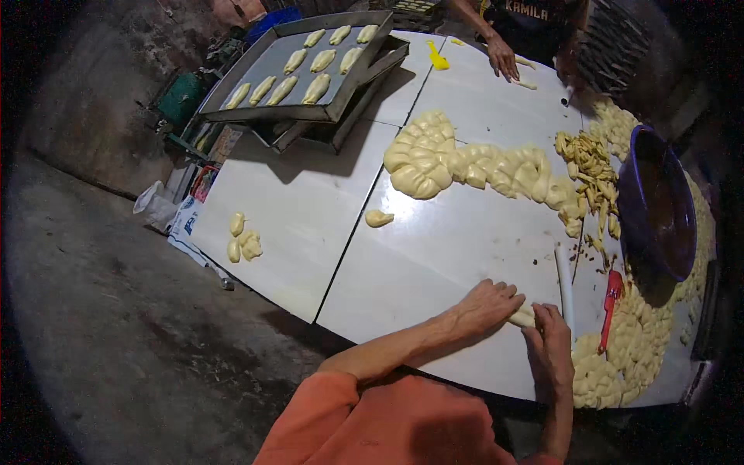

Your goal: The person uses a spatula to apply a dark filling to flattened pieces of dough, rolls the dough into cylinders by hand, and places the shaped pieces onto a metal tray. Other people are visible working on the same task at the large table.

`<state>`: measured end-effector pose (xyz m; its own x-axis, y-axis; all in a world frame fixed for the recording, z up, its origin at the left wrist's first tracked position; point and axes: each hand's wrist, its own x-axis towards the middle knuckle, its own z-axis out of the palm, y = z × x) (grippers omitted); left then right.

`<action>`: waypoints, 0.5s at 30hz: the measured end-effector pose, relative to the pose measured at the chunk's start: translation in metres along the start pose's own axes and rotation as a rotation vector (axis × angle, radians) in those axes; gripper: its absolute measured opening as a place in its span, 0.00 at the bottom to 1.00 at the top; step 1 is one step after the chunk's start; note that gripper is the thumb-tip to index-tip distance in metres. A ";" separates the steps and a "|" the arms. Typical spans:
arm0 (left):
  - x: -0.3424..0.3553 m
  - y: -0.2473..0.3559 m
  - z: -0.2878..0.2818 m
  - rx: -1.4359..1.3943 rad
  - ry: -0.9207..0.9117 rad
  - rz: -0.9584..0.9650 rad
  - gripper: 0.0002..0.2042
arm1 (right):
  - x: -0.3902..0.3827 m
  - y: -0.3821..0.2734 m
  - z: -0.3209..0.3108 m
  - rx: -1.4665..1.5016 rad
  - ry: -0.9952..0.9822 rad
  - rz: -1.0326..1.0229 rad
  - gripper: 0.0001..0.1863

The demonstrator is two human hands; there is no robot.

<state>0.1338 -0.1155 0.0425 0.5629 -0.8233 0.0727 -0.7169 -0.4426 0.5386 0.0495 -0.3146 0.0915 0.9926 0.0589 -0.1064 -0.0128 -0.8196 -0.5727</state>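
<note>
- Touching one dough piece (522, 317) from two sides are the left hand (487, 304) and the right hand (552, 335).
- It lies on the white surface (434, 283), close to the near edge.
- The left hand is palm down at the piece; if it grips, I cannot tell.
- The right hand is narrow, thumb and fingers at the other end; its grip also I cannot tell.
- Just beside the right hand lies a white rod (564, 285).
- Farther right lies a red tool (611, 304).

Floor (147, 325): grey, darkly stained
Wall (101, 93): rough, brownish, patchy
Counter (287, 225): white, dark seams
Light: glare on the counter
</note>
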 end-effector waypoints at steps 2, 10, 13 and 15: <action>-0.004 0.005 -0.009 -0.062 0.163 0.001 0.16 | -0.001 -0.003 -0.002 0.023 0.052 -0.062 0.27; -0.001 -0.003 -0.003 -0.144 0.160 -0.070 0.11 | 0.012 0.022 0.014 -0.223 0.023 -0.207 0.46; 0.000 -0.005 -0.009 -0.214 0.164 -0.077 0.11 | 0.015 0.023 0.020 -0.239 0.064 -0.323 0.45; 0.001 -0.005 -0.007 -0.206 0.126 -0.101 0.11 | 0.015 0.040 0.036 -0.316 0.078 -0.368 0.41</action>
<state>0.1413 -0.1119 0.0455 0.6833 -0.7222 0.1070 -0.5632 -0.4281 0.7068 0.0594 -0.3258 0.0373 0.9307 0.3439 0.1250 0.3656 -0.8861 -0.2848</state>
